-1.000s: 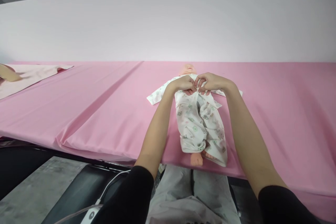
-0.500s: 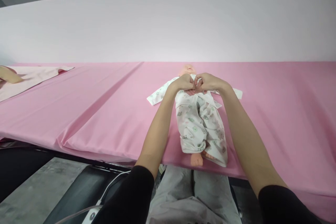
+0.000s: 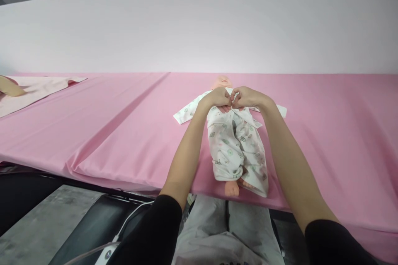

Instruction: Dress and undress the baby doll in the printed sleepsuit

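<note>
A baby doll (image 3: 231, 189) lies on its back, feet toward me, dressed in white baby clothes with a small leaf-like print. Over its chest my left hand (image 3: 220, 97) and my right hand (image 3: 245, 97) meet, fingertips nearly touching. Both are closed in a pinch at the front of the baby shirt (image 3: 191, 111); the exact bit of cloth between the fingers is too small to make out. Bare skin of the doll shows just below my fingers. The printed trousers (image 3: 228, 147) cover its legs, one foot sticking out and the other partly covered.
A pink sheet (image 3: 124, 132) covers the table, with a long crease to the left. On the far left a pale cloth (image 3: 40, 91) lies under a beige curved object (image 3: 10, 87). Behind stands a white partition (image 3: 199, 25). A white cable (image 3: 132, 215) runs over the black seat (image 3: 93, 223) below.
My hands stay over the doll's chest; only the fingers have shifted very slightly. The doll and its clothes lie as before, and the view has moved a touch.
</note>
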Demonstrator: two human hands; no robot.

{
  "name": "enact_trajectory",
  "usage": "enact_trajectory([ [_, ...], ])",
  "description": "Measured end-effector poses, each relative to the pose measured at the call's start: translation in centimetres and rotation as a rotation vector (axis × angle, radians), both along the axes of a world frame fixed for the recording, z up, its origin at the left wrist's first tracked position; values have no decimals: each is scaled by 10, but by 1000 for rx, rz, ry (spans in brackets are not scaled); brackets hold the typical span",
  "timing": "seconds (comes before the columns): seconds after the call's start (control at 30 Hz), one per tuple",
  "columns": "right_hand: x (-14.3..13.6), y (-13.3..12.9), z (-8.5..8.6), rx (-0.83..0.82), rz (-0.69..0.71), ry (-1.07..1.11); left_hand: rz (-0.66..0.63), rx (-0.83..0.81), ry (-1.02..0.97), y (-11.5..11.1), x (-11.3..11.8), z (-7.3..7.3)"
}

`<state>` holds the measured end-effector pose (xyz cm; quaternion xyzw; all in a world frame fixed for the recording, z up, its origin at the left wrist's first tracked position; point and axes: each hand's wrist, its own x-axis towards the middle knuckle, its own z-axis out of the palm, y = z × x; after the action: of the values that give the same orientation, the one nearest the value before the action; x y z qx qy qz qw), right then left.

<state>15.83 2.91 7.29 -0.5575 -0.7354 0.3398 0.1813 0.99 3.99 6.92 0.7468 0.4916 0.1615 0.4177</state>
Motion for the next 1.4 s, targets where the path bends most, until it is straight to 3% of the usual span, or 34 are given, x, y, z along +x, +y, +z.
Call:
enact_trajectory([
  [0.2,-3,0,-4,5,-26,69,99,123,183,-9,6,9],
  [0.43,-3,-1,-5,-45,-77,189,79,252,362,-2,3,6],
  [0.6,3,1,-8,-90,-88,284,37,263,351,-1,1,6],
  [0.83,18,17,-23,-227,-33,475,15,181,267,0,-3,4],
  [1.07,20,8,-12,-148,-100,253,-2,221,403,3,-5,7],
  [1.27,14,-2,2,-85,-6,29,22,184,445,-1,-9,12],
  [1.4,14,-4,7,-56,41,-104,-36,114,378,-3,-12,12],
])
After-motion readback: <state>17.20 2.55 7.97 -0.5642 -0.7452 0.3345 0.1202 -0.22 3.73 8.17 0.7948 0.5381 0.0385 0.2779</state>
